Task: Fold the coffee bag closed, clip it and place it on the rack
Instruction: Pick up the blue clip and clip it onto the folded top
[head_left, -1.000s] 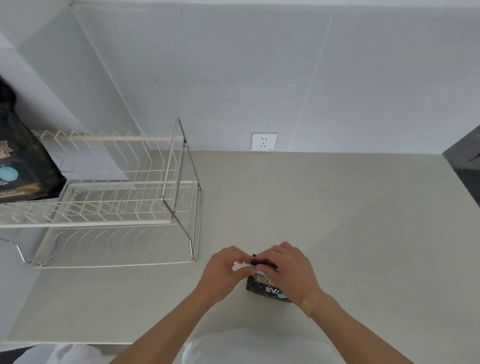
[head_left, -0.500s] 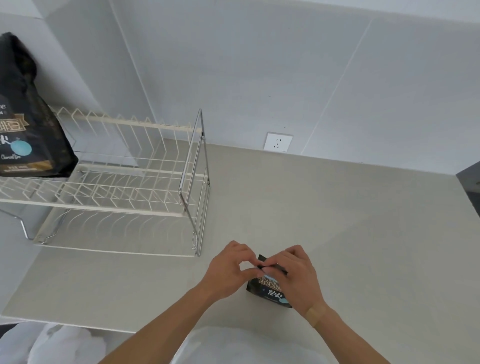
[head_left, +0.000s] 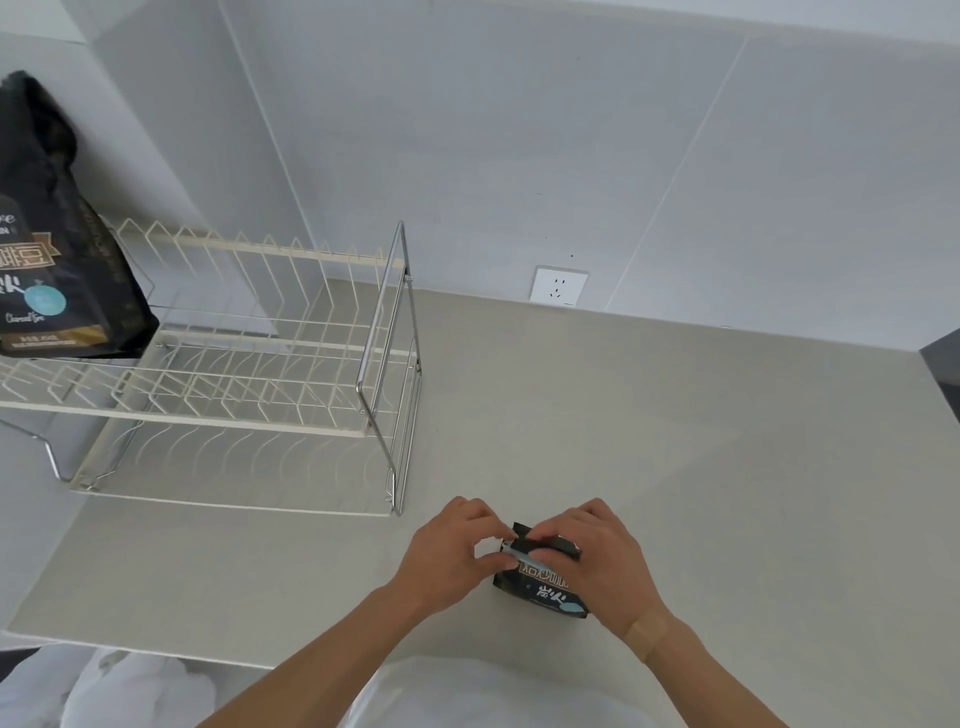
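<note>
A small black coffee bag with white and blue print stands on the grey counter near the front edge. My left hand pinches the left end of its folded top. My right hand lies over the right side of the top, fingers on the fold. A thin pale blue strip shows along the fold between my fingers; I cannot tell whether it is a clip. The white wire rack stands to the left on the counter.
A large black coffee bag stands on the rack's upper tier at the far left. A wall socket sits behind the counter. The counter's front edge runs close to my body. A dark object is at the right edge.
The view has swung left and tilted, so the rack and the large bag show more fully. Both hands stay on the small bag's top, with only slight finger shifts.
</note>
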